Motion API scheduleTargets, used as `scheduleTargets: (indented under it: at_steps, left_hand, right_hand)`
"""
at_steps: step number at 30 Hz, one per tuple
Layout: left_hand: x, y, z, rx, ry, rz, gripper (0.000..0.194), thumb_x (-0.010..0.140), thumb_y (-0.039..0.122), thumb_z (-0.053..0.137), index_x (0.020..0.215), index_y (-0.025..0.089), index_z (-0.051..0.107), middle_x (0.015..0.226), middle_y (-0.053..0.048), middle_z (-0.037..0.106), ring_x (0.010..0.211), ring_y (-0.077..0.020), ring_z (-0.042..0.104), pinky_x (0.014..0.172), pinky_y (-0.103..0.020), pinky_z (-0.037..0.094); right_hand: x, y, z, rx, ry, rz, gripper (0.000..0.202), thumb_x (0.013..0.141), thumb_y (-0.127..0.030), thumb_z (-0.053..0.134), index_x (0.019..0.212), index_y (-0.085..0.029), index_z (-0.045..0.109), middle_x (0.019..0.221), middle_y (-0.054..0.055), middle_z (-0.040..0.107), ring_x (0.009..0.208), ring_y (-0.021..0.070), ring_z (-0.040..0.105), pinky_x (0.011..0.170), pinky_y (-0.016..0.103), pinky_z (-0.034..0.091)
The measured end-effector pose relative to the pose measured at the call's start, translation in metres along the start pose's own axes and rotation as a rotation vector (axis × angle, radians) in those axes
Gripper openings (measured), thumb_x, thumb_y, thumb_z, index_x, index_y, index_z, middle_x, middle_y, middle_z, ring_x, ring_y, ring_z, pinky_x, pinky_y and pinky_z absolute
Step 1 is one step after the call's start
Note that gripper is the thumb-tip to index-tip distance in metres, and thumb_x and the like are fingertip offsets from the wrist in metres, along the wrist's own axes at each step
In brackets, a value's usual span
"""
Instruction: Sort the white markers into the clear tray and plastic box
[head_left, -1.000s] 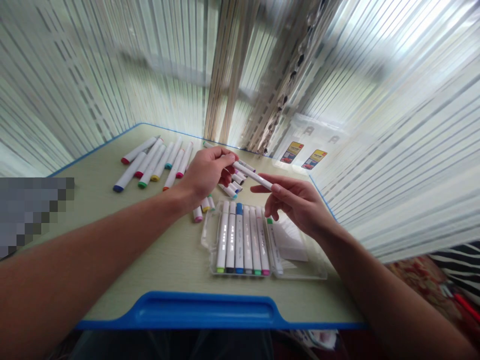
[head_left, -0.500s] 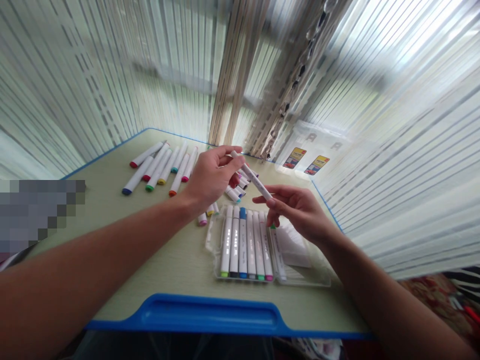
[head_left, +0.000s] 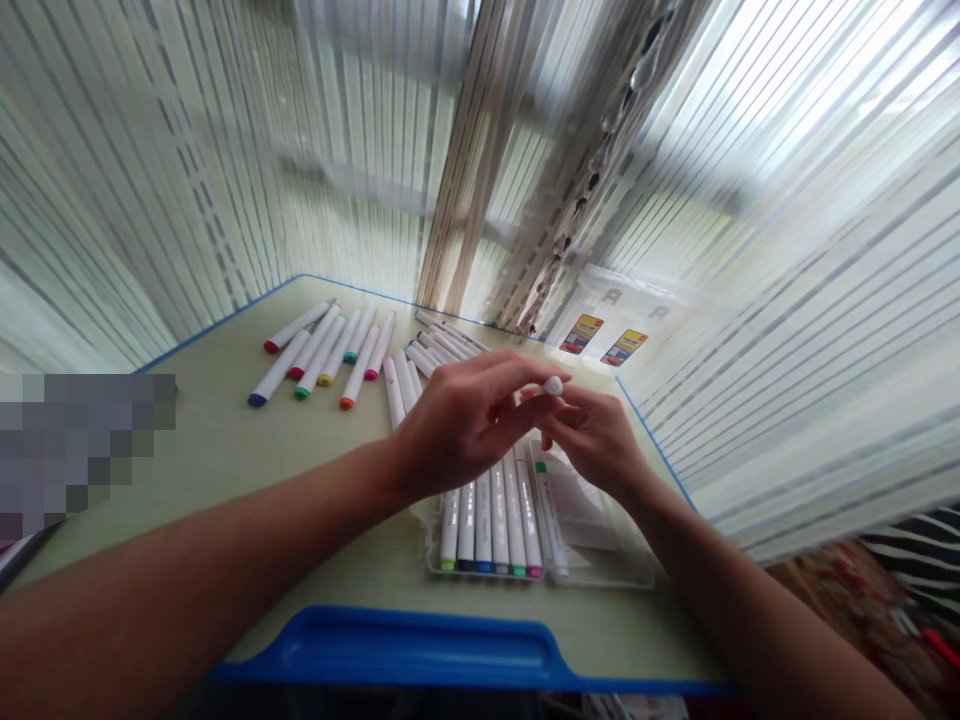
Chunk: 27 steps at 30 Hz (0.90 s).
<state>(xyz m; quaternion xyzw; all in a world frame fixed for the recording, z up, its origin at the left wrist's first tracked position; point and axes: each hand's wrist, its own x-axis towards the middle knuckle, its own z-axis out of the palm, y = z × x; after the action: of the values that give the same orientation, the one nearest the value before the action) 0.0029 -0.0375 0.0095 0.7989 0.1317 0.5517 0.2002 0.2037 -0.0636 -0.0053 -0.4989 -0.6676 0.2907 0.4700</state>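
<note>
A white marker (head_left: 553, 386) is pinched in my left hand (head_left: 476, 415), its end facing the camera. My right hand (head_left: 600, 435) meets the left one over the case, fingers closed around the marker's far part, which is mostly hidden. Below them lies a clear plastic case (head_left: 637, 575) with a row of white markers (head_left: 484, 520) with coloured ends. One marker with a green band (head_left: 549, 510) lies apart in the case's right half, beside a white paper (head_left: 589, 500).
Loose markers (head_left: 322, 350) lie at the back left of the table (head_left: 300, 540). More markers (head_left: 442, 340) lie behind my left hand. A clear package (head_left: 630, 300) leans by the curtain at the back right. A blue tray (head_left: 420, 645) lines the front edge.
My left hand has moved right and nearer, over the case, meeting my right hand. The marker has turned from lying slantwise across the view to pointing its end at the camera.
</note>
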Motion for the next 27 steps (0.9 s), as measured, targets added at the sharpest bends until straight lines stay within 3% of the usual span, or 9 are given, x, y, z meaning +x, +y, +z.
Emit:
scheduleTargets:
  at_steps: [3,8,15,27]
  left_hand:
    - [-0.002,-0.0028,0.0018,0.037,-0.018,0.154,0.017,0.097,0.021,0.065,0.11,0.013,0.072,0.101,-0.007,0.076,0.077,-0.0104,0.069,0.073,-0.023,0.056]
    - [-0.0009,-0.0038,0.0011,0.058,-0.019,0.217,0.017,0.096,0.02,0.066,0.111,0.013,0.071,0.1,-0.008,0.075,0.084,-0.0122,0.07,0.075,-0.023,0.057]
    - [-0.0009,-0.0025,0.0012,0.059,-0.02,0.249,0.018,0.095,0.018,0.066,0.112,0.014,0.071,0.1,-0.008,0.075,0.085,-0.0121,0.071,0.077,-0.023,0.058]
    - [-0.0008,-0.0013,0.0009,0.074,-0.034,0.251,0.016,0.094,0.017,0.068,0.108,0.009,0.071,0.097,-0.009,0.074,0.076,-0.0097,0.068,0.071,-0.02,0.056]
  right_hand:
    - [0.0004,-0.0034,0.001,-0.037,0.01,-0.057,0.024,0.08,-0.035,0.08,0.069,-0.016,0.071,0.057,-0.001,0.065,0.044,0.0105,0.06,0.04,0.021,0.049]
    - [-0.0001,-0.0057,0.0015,-0.055,-0.011,-0.095,0.023,0.081,-0.031,0.078,0.065,-0.017,0.069,0.058,-0.001,0.066,0.045,0.0104,0.061,0.042,0.02,0.05]
    - [0.0003,-0.0071,0.0013,-0.075,-0.011,-0.081,0.015,0.081,-0.018,0.073,0.066,-0.017,0.069,0.061,-0.002,0.066,0.047,0.0095,0.061,0.043,0.019,0.05]
    - [-0.0003,-0.0051,0.0018,-0.072,-0.005,-0.107,0.011,0.08,-0.017,0.074,0.07,-0.017,0.072,0.063,-0.001,0.068,0.048,0.01,0.061,0.044,0.02,0.05]
